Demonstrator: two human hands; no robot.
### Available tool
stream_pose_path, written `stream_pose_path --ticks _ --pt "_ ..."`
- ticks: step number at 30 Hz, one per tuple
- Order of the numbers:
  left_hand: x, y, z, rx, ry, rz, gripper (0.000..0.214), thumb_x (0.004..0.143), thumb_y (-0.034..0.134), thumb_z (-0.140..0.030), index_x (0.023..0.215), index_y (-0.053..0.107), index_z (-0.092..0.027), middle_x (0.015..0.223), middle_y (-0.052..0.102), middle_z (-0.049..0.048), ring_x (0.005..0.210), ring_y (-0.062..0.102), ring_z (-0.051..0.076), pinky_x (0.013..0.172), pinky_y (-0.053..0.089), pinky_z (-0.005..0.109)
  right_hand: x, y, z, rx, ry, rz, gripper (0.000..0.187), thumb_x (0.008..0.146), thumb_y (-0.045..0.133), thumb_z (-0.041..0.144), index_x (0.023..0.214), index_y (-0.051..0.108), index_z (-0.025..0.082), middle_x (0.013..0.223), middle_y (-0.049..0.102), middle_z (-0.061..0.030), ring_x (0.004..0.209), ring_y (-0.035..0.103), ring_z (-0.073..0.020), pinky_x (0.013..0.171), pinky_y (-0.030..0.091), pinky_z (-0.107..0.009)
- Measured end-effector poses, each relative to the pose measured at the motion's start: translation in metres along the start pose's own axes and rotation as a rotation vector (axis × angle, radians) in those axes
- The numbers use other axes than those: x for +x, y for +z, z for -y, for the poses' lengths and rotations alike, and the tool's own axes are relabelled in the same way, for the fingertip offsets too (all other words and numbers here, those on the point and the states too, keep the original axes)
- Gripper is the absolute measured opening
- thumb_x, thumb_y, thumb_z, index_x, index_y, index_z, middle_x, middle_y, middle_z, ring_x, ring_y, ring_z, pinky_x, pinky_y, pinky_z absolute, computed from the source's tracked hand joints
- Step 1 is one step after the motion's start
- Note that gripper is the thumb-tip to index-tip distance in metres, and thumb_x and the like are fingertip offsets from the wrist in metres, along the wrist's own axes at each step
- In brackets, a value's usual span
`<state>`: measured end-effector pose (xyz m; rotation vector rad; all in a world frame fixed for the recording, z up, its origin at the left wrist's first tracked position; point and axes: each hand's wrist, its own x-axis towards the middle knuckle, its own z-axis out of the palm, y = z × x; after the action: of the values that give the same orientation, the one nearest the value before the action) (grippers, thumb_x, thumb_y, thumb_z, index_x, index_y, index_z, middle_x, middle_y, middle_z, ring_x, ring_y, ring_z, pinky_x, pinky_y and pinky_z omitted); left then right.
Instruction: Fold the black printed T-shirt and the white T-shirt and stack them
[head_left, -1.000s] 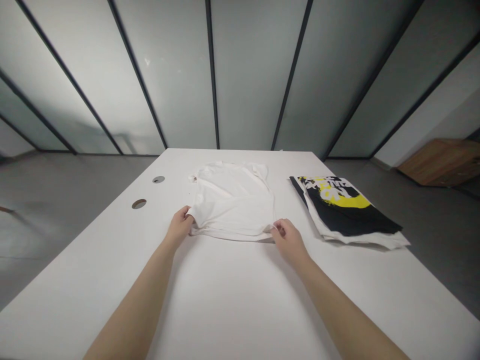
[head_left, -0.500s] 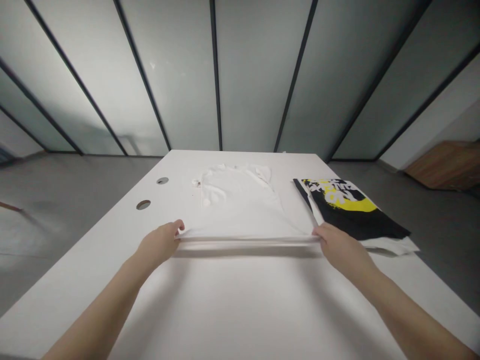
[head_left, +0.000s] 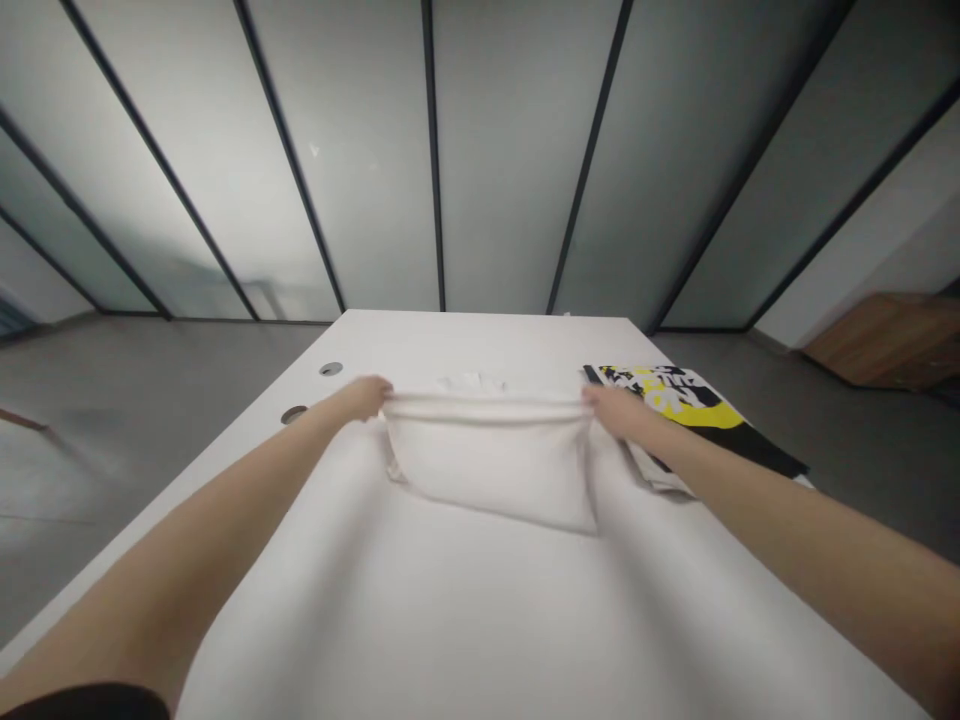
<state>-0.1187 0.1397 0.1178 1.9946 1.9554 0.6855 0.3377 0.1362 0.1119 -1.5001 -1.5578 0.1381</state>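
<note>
A white T-shirt (head_left: 491, 465) is stretched between my two hands above the table. My left hand (head_left: 367, 398) is closed on the left end of its raised edge. At the other end of that edge, my right hand (head_left: 609, 408) pinches the cloth. The near part of the shirt hangs down toward me, its lower edge slanting lower on the right. Behind the raised edge, a small bit of the white collar area shows; the rest of the far side is hidden.
Right of the shirt lies a folded black, yellow and white printed garment (head_left: 709, 412), partly behind my right forearm. The white table (head_left: 480, 620) has two round holes near its left edge. Frosted glass panels (head_left: 510, 150) stand beyond it.
Both hands have moved forward, away from me, and closer together, carrying the shirt's near edge up and over toward the collar. Cloth now hangs below the edge. The printed garment stays put.
</note>
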Motion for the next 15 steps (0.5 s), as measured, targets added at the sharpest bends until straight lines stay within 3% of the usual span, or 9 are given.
stream_pose_path --ticks 3,4,5,7,9,11,13,15 --pt "0.053 -0.048 -0.023 -0.009 0.011 -0.387 0.040 0.073 0.050 -0.007 0.108 0.068 -0.014 0.110 0.074 0.0116 0.113 0.066 0.026 0.097 0.049 0.035 0.060 -0.015 0.007 -0.005 -0.044 -0.128 0.032 0.088 0.041 0.003 0.103 0.066 0.015 0.104 0.070 -0.0102 0.082 0.062 -0.0161 0.077 0.050 -0.032" --pt "0.064 -0.064 -0.029 -0.041 0.056 -0.603 0.041 0.073 0.048 -0.004 0.109 0.067 -0.012 0.113 0.072 0.0110 0.117 0.064 0.026 0.100 0.047 0.035 0.078 -0.021 0.011 0.030 -0.075 -0.243 0.038 0.091 0.034 0.002 0.108 0.066 0.011 0.111 0.068 -0.0133 0.081 0.062 -0.0146 0.076 0.051 -0.032" --pt "0.072 -0.077 -0.034 -0.068 0.134 -0.710 0.042 0.074 0.046 0.000 0.109 0.067 -0.010 0.115 0.070 0.0099 0.120 0.063 0.025 0.102 0.045 0.034 0.094 -0.027 0.015 0.062 -0.112 -0.346 0.042 0.094 0.028 0.002 0.113 0.065 0.009 0.116 0.066 -0.0159 0.082 0.062 -0.0136 0.076 0.052 -0.033" --pt "0.077 -0.093 -0.040 -0.103 0.271 -0.842 0.042 0.074 0.045 0.004 0.106 0.068 -0.011 0.114 0.069 0.0081 0.118 0.062 0.023 0.103 0.043 0.034 0.112 -0.034 0.023 0.102 -0.224 -0.411 0.045 0.095 0.025 0.002 0.117 0.065 0.008 0.124 0.063 -0.0187 0.090 0.062 -0.0144 0.076 0.055 -0.033" --pt "0.072 -0.092 -0.040 -0.101 0.347 -0.847 0.042 0.072 0.046 0.004 0.101 0.070 -0.015 0.113 0.069 0.0073 0.114 0.063 0.022 0.103 0.045 0.033 0.109 -0.034 0.026 0.137 -0.288 -0.401 0.042 0.094 0.030 0.003 0.113 0.066 0.012 0.127 0.063 -0.0165 0.101 0.063 -0.0182 0.075 0.058 -0.033" --pt "0.061 -0.078 -0.031 -0.067 0.344 -0.778 0.043 0.070 0.048 0.002 0.099 0.072 -0.018 0.113 0.071 0.0073 0.112 0.065 0.023 0.103 0.047 0.034 0.088 -0.026 0.019 0.180 -0.270 -0.347 0.037 0.090 0.037 0.007 0.106 0.069 0.017 0.125 0.066 -0.0115 0.108 0.063 -0.0224 0.072 0.060 -0.034" --pt "0.047 -0.054 -0.015 -0.007 0.294 -0.644 0.043 0.069 0.049 -0.001 0.099 0.074 -0.020 0.115 0.072 0.0079 0.113 0.066 0.026 0.105 0.048 0.036 0.056 -0.013 0.003 0.213 -0.184 -0.248 0.032 0.085 0.042 0.012 0.099 0.070 0.020 0.118 0.070 -0.0081 0.104 0.066 -0.0236 0.072 0.062 -0.037" --pt "0.031 -0.026 0.007 0.077 0.247 -0.432 0.041 0.069 0.051 -0.005 0.098 0.076 -0.020 0.113 0.075 0.0095 0.113 0.067 0.029 0.105 0.049 0.038 0.018 0.002 -0.020 0.200 -0.051 -0.110 0.032 0.081 0.046 0.015 0.096 0.073 0.020 0.111 0.074 -0.0081 0.100 0.068 -0.0244 0.081 0.060 -0.041"
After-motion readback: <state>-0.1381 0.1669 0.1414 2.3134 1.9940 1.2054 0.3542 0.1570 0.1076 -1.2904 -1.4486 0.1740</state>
